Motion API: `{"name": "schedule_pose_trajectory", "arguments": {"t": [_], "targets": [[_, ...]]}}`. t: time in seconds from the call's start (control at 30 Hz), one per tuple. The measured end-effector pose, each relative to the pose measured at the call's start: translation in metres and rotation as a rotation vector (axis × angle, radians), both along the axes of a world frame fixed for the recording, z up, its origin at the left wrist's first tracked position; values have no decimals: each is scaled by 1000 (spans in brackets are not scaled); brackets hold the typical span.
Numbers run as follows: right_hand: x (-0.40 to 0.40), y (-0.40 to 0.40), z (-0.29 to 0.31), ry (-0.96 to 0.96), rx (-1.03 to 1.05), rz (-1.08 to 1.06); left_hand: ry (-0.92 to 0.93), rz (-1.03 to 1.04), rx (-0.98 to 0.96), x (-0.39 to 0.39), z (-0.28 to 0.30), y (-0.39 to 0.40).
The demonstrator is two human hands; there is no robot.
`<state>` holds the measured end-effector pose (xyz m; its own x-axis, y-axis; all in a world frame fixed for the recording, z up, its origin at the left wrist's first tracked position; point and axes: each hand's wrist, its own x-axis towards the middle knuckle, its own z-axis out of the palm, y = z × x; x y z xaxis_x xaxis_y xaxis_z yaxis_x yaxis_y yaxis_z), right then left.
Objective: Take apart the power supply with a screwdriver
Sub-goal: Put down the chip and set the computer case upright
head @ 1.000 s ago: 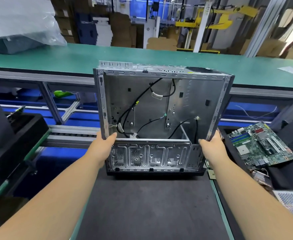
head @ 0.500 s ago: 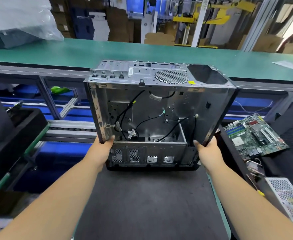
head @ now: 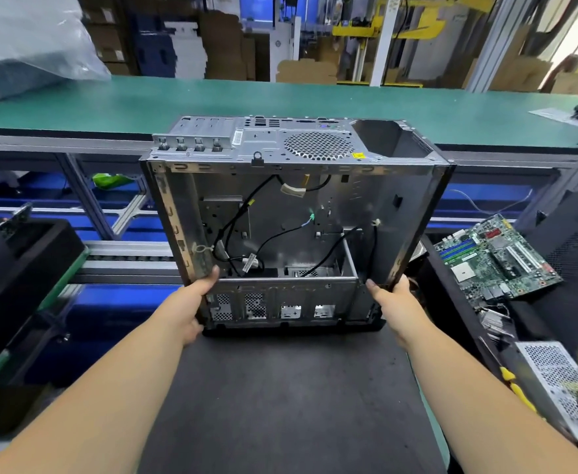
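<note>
while both hands grip the lower corners of a gutted computer case [head: 294, 213], left hand [head: 191, 311] on one side rail, right hand [head: 395, 304] on the other, the power supply [head: 559, 388] lies well apart at the right of the counter [head: 280, 405], beside a motherboard [head: 496, 256]. it appears already out of the case; opening it seems still to come. a yellow-handled tool [head: 516, 388] lies beside it.

Electronics teardown workshop: conveyor line [head: 280, 100], stacked cartons [head: 226, 46]
</note>
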<state>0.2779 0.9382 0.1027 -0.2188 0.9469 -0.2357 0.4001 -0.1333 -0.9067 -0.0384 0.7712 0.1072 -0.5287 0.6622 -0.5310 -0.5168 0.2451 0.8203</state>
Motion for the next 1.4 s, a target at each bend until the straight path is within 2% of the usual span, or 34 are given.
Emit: {"name": "schedule_pose_trajectory", "arguments": {"t": [0.7, 1.1, 1.27, 1.4], "targets": [[-26, 61, -6, 182, -82, -7, 17, -16, 56, -25, 2, 57], [-40, 97, 0, 146, -77, 14, 48, -7, 46, -32, 7, 95], [-29, 93, -1, -50, 16, 116, 27, 158, -9, -11, 9, 101], [-8, 89, -20, -230, 89, 291, -145, 219, -13, 28, 0, 107]]}}
